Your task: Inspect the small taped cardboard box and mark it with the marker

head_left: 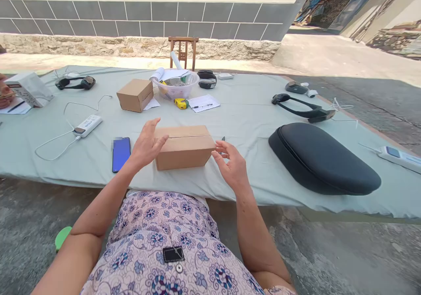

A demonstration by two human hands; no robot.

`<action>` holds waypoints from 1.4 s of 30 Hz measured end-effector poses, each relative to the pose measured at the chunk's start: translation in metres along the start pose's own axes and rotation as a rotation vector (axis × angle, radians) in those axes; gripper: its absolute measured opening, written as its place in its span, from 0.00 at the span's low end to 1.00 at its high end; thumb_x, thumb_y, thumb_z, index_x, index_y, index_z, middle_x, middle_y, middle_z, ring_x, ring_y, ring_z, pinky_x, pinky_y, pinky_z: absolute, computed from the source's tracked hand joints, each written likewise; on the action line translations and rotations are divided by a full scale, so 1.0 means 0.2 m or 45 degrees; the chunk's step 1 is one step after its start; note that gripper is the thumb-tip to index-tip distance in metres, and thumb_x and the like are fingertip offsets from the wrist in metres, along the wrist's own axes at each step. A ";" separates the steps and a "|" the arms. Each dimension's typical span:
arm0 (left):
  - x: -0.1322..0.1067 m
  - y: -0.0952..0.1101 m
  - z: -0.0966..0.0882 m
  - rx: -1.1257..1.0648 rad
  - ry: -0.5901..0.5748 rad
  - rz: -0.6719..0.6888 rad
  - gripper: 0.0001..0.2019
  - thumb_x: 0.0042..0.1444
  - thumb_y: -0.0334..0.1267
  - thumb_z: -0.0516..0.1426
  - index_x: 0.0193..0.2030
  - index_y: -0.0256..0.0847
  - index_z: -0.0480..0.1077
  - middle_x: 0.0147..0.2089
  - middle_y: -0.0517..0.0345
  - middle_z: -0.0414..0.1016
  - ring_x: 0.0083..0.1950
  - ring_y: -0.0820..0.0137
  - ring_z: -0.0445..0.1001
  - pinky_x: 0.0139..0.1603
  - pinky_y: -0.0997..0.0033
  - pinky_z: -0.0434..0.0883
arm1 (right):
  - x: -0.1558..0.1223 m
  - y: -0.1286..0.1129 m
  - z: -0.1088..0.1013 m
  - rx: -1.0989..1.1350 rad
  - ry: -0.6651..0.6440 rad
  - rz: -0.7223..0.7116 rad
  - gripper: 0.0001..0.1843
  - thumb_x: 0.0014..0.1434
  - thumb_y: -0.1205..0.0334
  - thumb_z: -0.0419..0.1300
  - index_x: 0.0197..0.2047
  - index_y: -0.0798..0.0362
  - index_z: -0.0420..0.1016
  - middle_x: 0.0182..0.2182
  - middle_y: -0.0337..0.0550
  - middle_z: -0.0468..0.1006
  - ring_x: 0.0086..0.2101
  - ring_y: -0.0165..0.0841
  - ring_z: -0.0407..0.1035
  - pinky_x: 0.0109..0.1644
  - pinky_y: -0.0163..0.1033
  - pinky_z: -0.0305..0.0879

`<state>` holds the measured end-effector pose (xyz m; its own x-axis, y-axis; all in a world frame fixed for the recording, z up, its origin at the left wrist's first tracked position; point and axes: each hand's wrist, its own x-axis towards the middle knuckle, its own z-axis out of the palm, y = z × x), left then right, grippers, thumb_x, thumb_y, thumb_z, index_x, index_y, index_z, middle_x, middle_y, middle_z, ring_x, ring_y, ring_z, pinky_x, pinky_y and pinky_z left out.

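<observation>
A closed brown cardboard box point(184, 146) lies on the pale green table cloth point(243, 119) right in front of me. My left hand point(146, 145) is open, fingers spread, its fingertips at the box's left end. My right hand point(230, 164) is also open, fingers loosely curled, just off the box's right end and not touching it. Neither hand holds anything. A small dark pen-like thing point(223, 139) lies behind the right hand, partly hidden.
A blue phone point(121, 153) lies left of the box. A black cushion-like case point(324, 159) sits at the right. Farther back are a second cardboard box point(135, 95), a plastic bowl point(176, 88), a tape measure point(181, 103), papers, headsets and a power strip point(87, 125). Another person's hand point(5, 95) shows far left.
</observation>
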<state>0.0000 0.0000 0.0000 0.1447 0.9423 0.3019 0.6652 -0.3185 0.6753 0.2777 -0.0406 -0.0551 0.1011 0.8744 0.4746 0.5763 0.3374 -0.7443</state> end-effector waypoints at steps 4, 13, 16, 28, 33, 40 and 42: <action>0.06 0.05 0.14 0.210 -0.116 -0.117 0.33 0.64 0.51 0.54 0.73 0.42 0.54 0.77 0.37 0.46 0.78 0.45 0.41 0.70 0.38 0.57 | 0.09 0.03 0.10 0.000 0.125 0.007 0.25 0.63 0.42 0.57 0.55 0.50 0.72 0.52 0.53 0.77 0.49 0.42 0.75 0.50 0.50 0.74; 0.00 -0.02 0.24 0.347 0.037 0.060 0.22 0.64 0.49 0.55 0.61 0.43 0.70 0.73 0.44 0.58 0.76 0.42 0.47 0.69 0.36 0.60 | -0.02 0.21 0.45 0.425 0.476 0.063 0.32 0.68 0.39 0.44 0.65 0.51 0.62 0.63 0.55 0.67 0.62 0.43 0.64 0.66 0.55 0.62; -0.05 -0.04 0.25 0.339 0.118 0.143 0.23 0.65 0.50 0.54 0.62 0.43 0.70 0.73 0.44 0.59 0.76 0.42 0.48 0.69 0.36 0.61 | -0.08 0.19 0.46 0.470 0.512 0.115 0.31 0.68 0.42 0.46 0.66 0.51 0.62 0.64 0.55 0.66 0.63 0.43 0.63 0.67 0.56 0.62; -0.06 -0.25 0.40 -0.333 0.140 0.270 0.26 0.69 0.52 0.44 0.68 0.44 0.60 0.75 0.45 0.53 0.78 0.58 0.48 0.77 0.49 0.49 | -0.01 -0.25 0.19 -0.239 0.524 -0.587 0.25 0.66 0.54 0.57 0.65 0.47 0.66 0.60 0.53 0.74 0.60 0.45 0.68 0.65 0.54 0.62; -0.03 -0.29 0.36 -0.465 0.121 0.036 0.25 0.68 0.53 0.46 0.66 0.46 0.63 0.72 0.49 0.61 0.75 0.58 0.56 0.76 0.51 0.53 | 0.13 -0.34 0.29 -0.459 0.379 -0.488 0.25 0.68 0.49 0.53 0.63 0.49 0.68 0.59 0.53 0.75 0.58 0.46 0.69 0.64 0.53 0.61; 0.15 0.01 0.15 -0.534 0.165 0.215 0.29 0.68 0.60 0.42 0.71 0.53 0.55 0.75 0.57 0.56 0.77 0.62 0.53 0.76 0.57 0.53 | 0.17 -0.45 0.40 -0.532 0.141 -0.434 0.27 0.68 0.49 0.52 0.65 0.53 0.66 0.63 0.54 0.71 0.60 0.47 0.65 0.62 0.52 0.59; 0.19 0.09 0.12 -0.539 0.063 0.276 0.28 0.68 0.59 0.43 0.70 0.53 0.56 0.76 0.59 0.55 0.78 0.63 0.49 0.77 0.58 0.50 | 0.16 -0.46 0.41 -0.531 0.106 -0.412 0.29 0.68 0.51 0.51 0.67 0.56 0.64 0.63 0.57 0.70 0.61 0.48 0.64 0.63 0.53 0.59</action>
<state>0.0351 0.0335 0.0074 0.2052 0.8468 0.4907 0.2654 -0.5307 0.8049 0.1614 -0.0144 -0.0095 -0.0813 0.7123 0.6972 0.8603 0.4033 -0.3117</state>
